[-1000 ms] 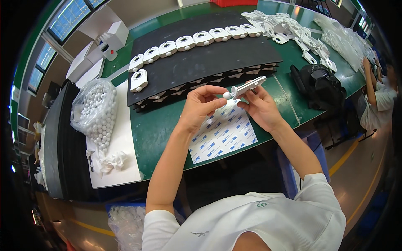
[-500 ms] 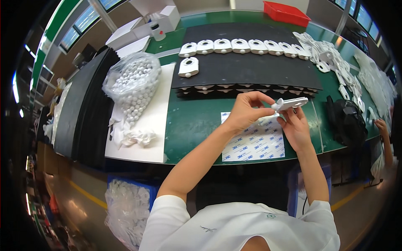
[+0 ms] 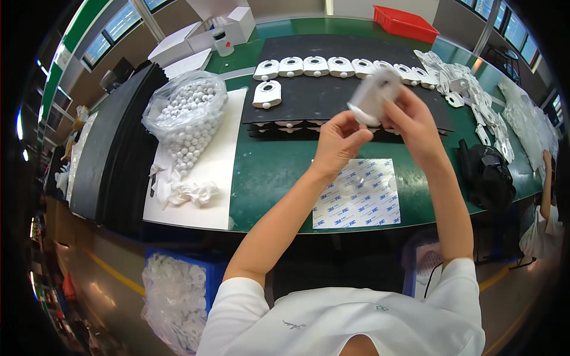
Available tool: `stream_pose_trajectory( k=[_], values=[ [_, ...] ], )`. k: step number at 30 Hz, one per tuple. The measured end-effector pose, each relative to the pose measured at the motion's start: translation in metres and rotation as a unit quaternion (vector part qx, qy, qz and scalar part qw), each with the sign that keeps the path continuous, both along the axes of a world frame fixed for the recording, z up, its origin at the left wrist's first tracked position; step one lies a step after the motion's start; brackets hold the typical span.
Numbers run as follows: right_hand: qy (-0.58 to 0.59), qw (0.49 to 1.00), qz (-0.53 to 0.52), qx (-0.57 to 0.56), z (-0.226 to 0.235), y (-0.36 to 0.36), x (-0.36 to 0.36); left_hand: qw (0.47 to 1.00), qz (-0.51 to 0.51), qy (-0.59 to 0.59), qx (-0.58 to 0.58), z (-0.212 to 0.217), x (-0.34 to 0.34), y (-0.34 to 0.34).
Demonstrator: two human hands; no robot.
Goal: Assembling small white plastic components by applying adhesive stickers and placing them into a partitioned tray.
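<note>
A flat white plastic housing (image 3: 375, 98), blurred by motion, is tilted above the near part of the black board. My right hand (image 3: 415, 121) grips it by its right side, fingers and thumb closed on it. Just left of its lower end is my left hand (image 3: 339, 145), its fingers half curled and the thumb apart from them. Whether a fingertip touches the housing cannot be made out. Under my hands on the green table lies a white sheet (image 3: 356, 196) with blue print. Similar white housings (image 3: 316, 66) stand in a row on the black board (image 3: 320, 98), and one housing (image 3: 267, 94) sits nearer at its left.
Left of the board, a clear bag of small white balls (image 3: 190, 118) lies on a white panel (image 3: 219, 178). Loose white parts (image 3: 463, 83) and a black bag (image 3: 488, 178) are at the right. A red tray (image 3: 405, 24) stands at the back. Another person's arm (image 3: 546, 184) shows far right.
My right hand has carried the housing up and left, over the board, and turned it upward. My left hand has let go of its ball end and shifted slightly left.
</note>
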State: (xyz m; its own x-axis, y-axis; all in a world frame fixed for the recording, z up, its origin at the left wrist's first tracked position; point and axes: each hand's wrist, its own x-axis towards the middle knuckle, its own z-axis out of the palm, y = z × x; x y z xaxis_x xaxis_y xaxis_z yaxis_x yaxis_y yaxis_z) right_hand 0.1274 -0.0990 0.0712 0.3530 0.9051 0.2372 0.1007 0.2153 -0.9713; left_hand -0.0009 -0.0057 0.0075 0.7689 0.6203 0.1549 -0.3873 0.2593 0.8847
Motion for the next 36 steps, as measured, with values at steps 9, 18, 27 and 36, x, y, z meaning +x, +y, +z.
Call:
stream_pose_trajectory(
  k=[9, 18, 27, 36],
  values=[
    [-0.104, 0.97, 0.049, -0.213, -0.012, 0.133, 0.004, 0.996, -0.067, 0.059, 0.015, -0.005, 0.001, -0.004],
    [-0.113, 0.985, 0.042, -0.121, -0.023, 0.141, 0.012, 0.997, -0.052, 0.048, 0.012, -0.009, 0.004, -0.004],
    [-0.568, 0.748, -0.305, -0.16, -0.001, -0.066, 0.292, 0.994, -0.09, 0.017, 0.061, -0.011, 0.011, -0.008],
    [-0.083, 0.685, -0.395, -0.606, -0.026, -0.278, 0.406, 0.994, -0.079, 0.012, 0.074, -0.009, 0.001, -0.006]
  ],
)
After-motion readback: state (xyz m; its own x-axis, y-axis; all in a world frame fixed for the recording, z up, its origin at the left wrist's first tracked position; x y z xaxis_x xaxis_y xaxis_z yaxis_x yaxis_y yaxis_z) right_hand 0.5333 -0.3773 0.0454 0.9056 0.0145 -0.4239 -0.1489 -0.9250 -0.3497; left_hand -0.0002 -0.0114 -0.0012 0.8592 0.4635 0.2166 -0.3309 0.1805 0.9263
